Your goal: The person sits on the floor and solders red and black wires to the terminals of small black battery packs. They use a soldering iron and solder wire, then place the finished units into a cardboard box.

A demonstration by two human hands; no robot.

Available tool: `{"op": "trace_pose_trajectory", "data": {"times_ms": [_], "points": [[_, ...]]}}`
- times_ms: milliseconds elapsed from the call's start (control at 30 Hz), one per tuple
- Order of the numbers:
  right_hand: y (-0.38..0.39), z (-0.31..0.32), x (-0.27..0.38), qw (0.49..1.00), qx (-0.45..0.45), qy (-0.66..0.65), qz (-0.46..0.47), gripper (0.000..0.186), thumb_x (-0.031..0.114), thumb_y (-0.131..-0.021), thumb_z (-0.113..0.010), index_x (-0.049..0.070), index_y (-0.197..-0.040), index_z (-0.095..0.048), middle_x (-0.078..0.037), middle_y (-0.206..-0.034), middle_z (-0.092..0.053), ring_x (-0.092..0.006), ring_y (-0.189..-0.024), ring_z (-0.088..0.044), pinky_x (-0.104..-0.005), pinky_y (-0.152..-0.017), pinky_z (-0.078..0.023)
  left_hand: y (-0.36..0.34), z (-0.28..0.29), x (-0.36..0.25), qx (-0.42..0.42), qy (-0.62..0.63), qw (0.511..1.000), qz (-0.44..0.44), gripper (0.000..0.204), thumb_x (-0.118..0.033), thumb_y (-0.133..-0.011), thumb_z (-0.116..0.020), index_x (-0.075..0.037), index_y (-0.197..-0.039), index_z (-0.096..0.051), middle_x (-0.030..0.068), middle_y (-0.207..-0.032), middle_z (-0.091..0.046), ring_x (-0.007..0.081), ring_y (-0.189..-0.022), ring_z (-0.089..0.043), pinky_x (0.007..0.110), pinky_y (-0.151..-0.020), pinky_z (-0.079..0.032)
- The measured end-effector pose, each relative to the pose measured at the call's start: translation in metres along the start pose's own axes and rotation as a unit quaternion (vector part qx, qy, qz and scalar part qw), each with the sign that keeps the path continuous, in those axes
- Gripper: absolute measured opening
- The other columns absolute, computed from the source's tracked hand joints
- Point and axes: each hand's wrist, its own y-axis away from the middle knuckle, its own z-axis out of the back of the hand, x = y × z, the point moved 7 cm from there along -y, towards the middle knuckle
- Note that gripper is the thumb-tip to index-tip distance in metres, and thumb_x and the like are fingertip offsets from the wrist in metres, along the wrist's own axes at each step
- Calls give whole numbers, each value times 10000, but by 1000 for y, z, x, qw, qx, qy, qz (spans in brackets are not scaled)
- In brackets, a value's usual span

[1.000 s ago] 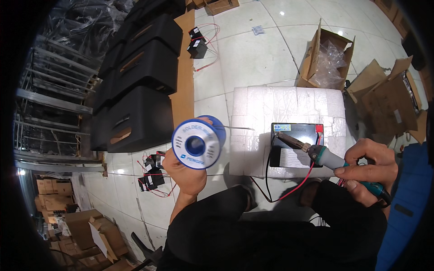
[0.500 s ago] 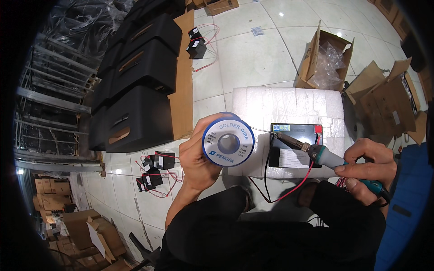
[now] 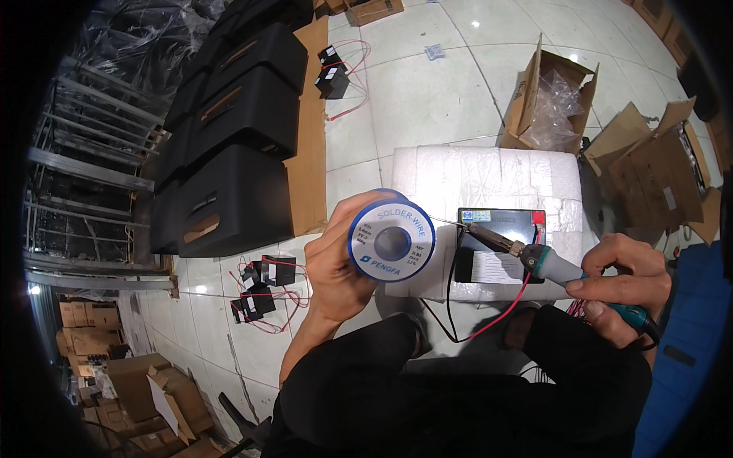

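My left hand grips a blue-and-white spool of solder wire; a thin strand runs from it to the metal tip of the soldering iron. The tip rests at the upper-left terminal area of a black battery; whether it touches the terminal is too small to tell. My right hand is closed around the iron’s grey-and-teal handle. A red wire and a black one hang from the battery, which lies flat on a wrapped white foam block.
Several black moulded cases line cardboard at left, beside metal racking. Small wired batteries lie on the tiled floor. Open cartons stand behind and right of the foam. A blue panel is at far right, my legs below.
My left hand and the spool have moved right, bringing the strand to the iron’s tip, with little movement in the last half second. The iron and my right hand stay almost still.
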Motion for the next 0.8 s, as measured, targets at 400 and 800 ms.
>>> {"op": "trace_pose_trajectory", "data": {"times_ms": [400, 800], "points": [[0, 0, -1, 1000, -5, -8, -1, 292, 156, -666, -646, 40, -888, -796, -80, -686, -584, -122, -545, -555, -250, -482, -445, 30, 36, 26, -312, 70, 932, 174, 290, 18, -787, -805, 29, -1059, -706, 61, -1011, -732, 120, -929, -651, 279, -916, -485], [-10, 0, 7, 996, 82, -8, -37, 275, 99, -685, -665, 40, -923, -790, -77, -757, -585, -142, -634, -581, -290, -554, -486, 36, 36, 25, -277, 80, 941, 177, 403, -78, -835, -786, 26, -1189, -623, 127, -1130, -682, 224, -1102, -624, 398, -1027, -463]]}}
